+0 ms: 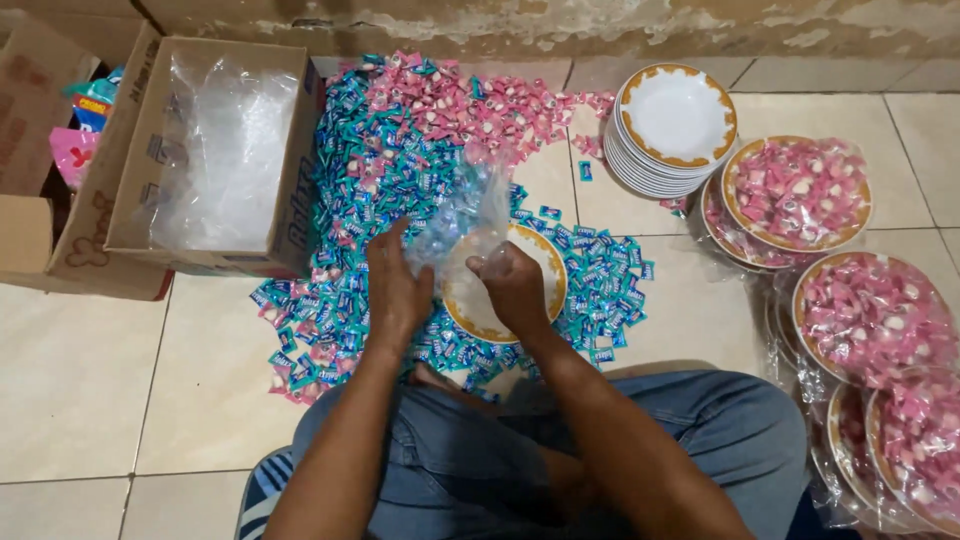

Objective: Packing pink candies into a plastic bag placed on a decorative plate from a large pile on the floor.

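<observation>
Seated on a tiled floor, a person's left hand and right hand grip a clear plastic bag above a gold-rimmed white plate; teal and pink wrapped candies surround it; a stack of empty gold-rimmed plates and an open cardboard box flank the pile.

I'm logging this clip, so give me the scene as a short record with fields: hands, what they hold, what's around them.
left hand: fingers pinch the clear plastic bag
right hand: grips the same bag from the other side
under bag: gold-rimmed plate on the tiled floor
candy pile: teal and pink wrapped sweets
left of pile: cardboard box lined with plastic
right side: stack of empty plates; wrapped plates of pink candy
</observation>
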